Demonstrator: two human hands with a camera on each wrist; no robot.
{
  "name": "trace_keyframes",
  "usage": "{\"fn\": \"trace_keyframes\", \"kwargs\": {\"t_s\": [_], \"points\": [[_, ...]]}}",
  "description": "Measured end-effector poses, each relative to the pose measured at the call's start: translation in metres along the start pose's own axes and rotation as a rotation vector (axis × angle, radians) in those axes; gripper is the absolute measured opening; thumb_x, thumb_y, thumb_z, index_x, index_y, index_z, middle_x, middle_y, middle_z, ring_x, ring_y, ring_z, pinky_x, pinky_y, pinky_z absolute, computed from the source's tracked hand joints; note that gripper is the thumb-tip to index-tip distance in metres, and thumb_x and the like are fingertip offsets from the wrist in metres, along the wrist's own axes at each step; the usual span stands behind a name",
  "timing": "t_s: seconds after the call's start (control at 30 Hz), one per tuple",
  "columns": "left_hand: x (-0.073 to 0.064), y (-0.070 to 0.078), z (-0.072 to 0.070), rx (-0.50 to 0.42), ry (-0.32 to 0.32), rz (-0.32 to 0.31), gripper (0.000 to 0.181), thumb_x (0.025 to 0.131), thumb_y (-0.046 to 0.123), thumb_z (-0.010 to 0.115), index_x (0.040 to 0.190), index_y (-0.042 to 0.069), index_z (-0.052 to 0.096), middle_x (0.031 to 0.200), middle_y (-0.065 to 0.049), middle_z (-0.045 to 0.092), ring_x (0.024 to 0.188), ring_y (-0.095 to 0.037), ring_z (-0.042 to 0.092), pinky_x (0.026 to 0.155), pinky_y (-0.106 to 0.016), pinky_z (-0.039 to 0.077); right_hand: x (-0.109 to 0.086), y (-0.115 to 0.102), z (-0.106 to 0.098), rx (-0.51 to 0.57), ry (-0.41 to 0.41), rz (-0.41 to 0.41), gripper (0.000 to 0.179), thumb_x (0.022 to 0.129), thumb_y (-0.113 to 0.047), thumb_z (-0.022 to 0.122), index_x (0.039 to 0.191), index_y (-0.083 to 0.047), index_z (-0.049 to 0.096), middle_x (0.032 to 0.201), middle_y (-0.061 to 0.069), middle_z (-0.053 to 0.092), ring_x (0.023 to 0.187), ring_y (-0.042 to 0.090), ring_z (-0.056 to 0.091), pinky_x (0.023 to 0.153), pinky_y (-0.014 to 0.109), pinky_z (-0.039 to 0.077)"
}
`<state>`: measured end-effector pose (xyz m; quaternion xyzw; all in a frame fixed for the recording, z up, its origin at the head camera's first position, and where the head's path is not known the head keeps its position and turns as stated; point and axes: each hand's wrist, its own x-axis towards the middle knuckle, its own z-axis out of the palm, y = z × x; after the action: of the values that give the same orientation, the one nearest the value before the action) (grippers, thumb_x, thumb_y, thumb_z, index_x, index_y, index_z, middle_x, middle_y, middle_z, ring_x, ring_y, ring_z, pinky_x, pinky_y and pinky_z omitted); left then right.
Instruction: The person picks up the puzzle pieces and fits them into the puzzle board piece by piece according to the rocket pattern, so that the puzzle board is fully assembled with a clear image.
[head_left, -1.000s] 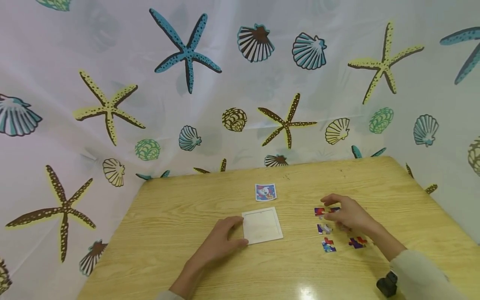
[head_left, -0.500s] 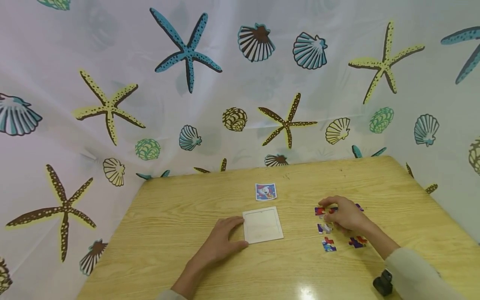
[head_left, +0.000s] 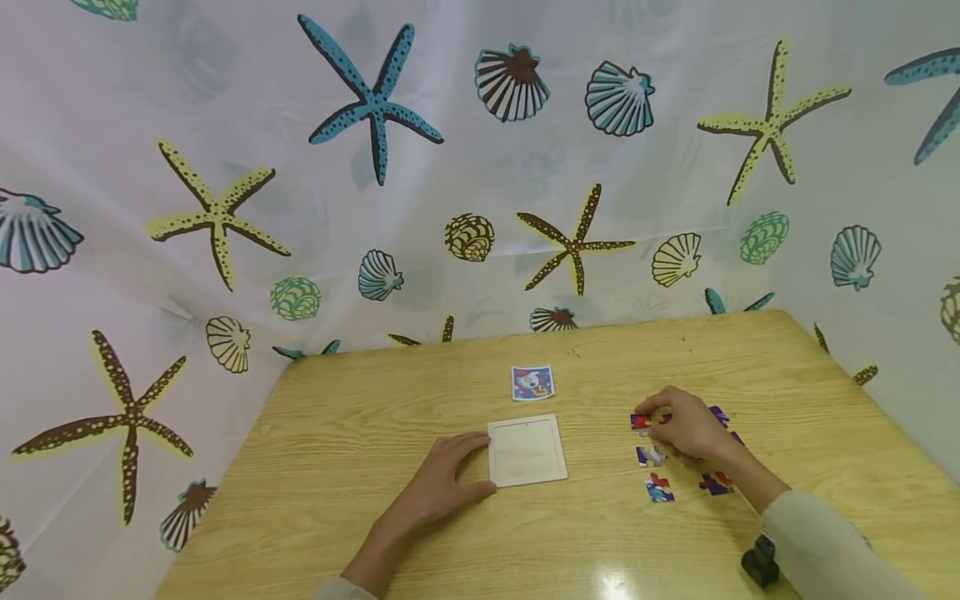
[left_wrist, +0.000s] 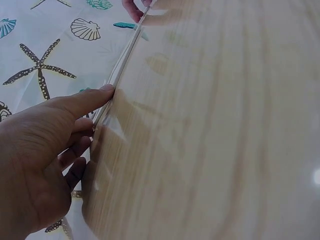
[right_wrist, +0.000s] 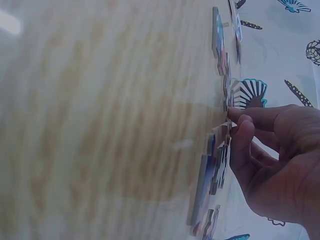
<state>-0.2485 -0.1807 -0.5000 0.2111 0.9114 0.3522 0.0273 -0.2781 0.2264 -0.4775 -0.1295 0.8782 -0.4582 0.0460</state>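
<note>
My left hand touches the left side of a white square puzzle tray, index finger near its upper corner and thumb near the lower one. In the left wrist view that hand has its fingers at the tray's edge. My right hand pinches a red and blue puzzle piece, flat on the table, between thumb and index finger. The right wrist view has this hand low over the pieces. Below it lie a grey-white piece and a blue-red piece. Other pieces are partly hidden by the hand.
A small picture card of a white figure on blue lies behind the tray. A purple-red puzzle piece is near the right wrist. The wooden table meets a shell-patterned curtain. A black device is by the right sleeve.
My right hand has shifted slightly left and its index finger has come down to the red and blue piece, baring pieces on the right. The tray has slid slightly right; the left hand barely moved.
</note>
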Motion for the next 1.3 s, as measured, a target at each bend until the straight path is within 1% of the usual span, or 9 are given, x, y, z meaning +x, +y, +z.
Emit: {"fn": "trace_keyframes", "kwargs": {"t_s": [0.27,0.5,0.63,0.73,0.87,0.97,1.1,1.23,1.3], "points": [[0.002,0.000,-0.003,0.009,-0.005,0.004,0.067,0.090,0.035,0.082,0.148,0.012,0.057,0.155,-0.006,0.052,0.142,-0.034,0.040,0.117,-0.058,0.034,0.004,-0.002,-0.001,-0.031,0.008,-0.021,0.026,0.095,0.006,0.065,0.121,0.005,0.071,0.110,0.019,0.058,0.046,0.015,0.044,0.040,0.028,0.041],[0.006,0.000,-0.004,0.019,0.004,0.025,0.067,0.090,0.036,0.082,0.148,0.011,0.058,0.154,-0.007,0.054,0.139,-0.034,0.043,0.115,-0.058,0.036,0.007,-0.001,-0.005,-0.122,0.018,-0.070,0.026,0.091,0.003,0.070,0.116,0.003,0.074,0.113,0.019,0.065,0.067,0.016,0.052,0.058,0.029,0.047],[0.008,-0.001,-0.003,0.019,-0.001,0.031,0.068,0.090,0.037,0.081,0.148,0.011,0.058,0.154,-0.006,0.054,0.140,-0.033,0.042,0.116,-0.058,0.035,0.008,-0.002,-0.007,-0.053,-0.004,-0.019,0.028,0.091,0.001,0.070,0.119,0.001,0.073,0.109,0.017,0.067,0.051,0.015,0.046,0.046,0.028,0.043],[0.008,-0.002,-0.002,0.017,0.004,0.029,0.067,0.090,0.036,0.082,0.147,0.011,0.059,0.153,-0.006,0.054,0.140,-0.033,0.042,0.117,-0.057,0.035,0.008,-0.005,-0.005,0.003,-0.028,-0.016,0.028,0.094,-0.001,0.068,0.122,0.000,0.072,0.113,0.017,0.066,0.043,0.013,0.043,0.040,0.028,0.040],[0.005,-0.002,-0.002,0.020,0.002,0.016,0.067,0.089,0.035,0.083,0.147,0.011,0.059,0.153,-0.007,0.055,0.141,-0.033,0.042,0.117,-0.056,0.035,0.009,-0.010,0.003,0.049,-0.040,-0.042,0.027,0.096,-0.002,0.069,0.123,-0.003,0.072,0.126,0.019,0.061,0.045,0.013,0.044,0.041,0.027,0.041],[0.004,-0.003,-0.001,0.023,0.000,0.016,0.067,0.089,0.036,0.082,0.147,0.012,0.059,0.153,-0.007,0.055,0.141,-0.033,0.042,0.117,-0.057,0.036,0.009,-0.016,0.009,0.084,-0.036,-0.052,0.026,0.096,-0.004,0.071,0.121,-0.005,0.073,0.130,0.020,0.059,0.044,0.013,0.044,0.041,0.027,0.042],[0.004,-0.004,-0.001,0.021,0.012,0.032,0.066,0.089,0.035,0.083,0.146,0.011,0.059,0.152,-0.007,0.055,0.140,-0.034,0.043,0.116,-0.058,0.036,0.011,-0.025,0.017,0.137,-0.041,-0.062,0.024,0.096,-0.005,0.072,0.120,-0.006,0.074,0.131,0.018,0.060,0.042,0.013,0.042,0.039,0.027,0.039],[0.004,-0.004,0.000,0.021,0.012,0.031,0.066,0.088,0.035,0.083,0.146,0.012,0.060,0.152,-0.007,0.055,0.140,-0.034,0.043,0.116,-0.058,0.035,0.014,-0.034,0.023,0.137,-0.040,-0.074,0.024,0.095,-0.006,0.074,0.119,-0.007,0.075,0.128,0.016,0.061,0.042,0.011,0.041,0.039,0.025,0.038],[0.003,-0.003,0.000,0.022,0.011,0.028,0.067,0.088,0.036,0.083,0.146,0.012,0.060,0.153,-0.007,0.055,0.140,-0.034,0.042,0.116,-0.058,0.035,0.017,-0.038,0.026,0.127,-0.037,-0.085,0.024,0.095,-0.007,0.074,0.118,-0.008,0.075,0.126,0.014,0.062,0.042,0.012,0.041,0.040,0.026,0.040]]}}
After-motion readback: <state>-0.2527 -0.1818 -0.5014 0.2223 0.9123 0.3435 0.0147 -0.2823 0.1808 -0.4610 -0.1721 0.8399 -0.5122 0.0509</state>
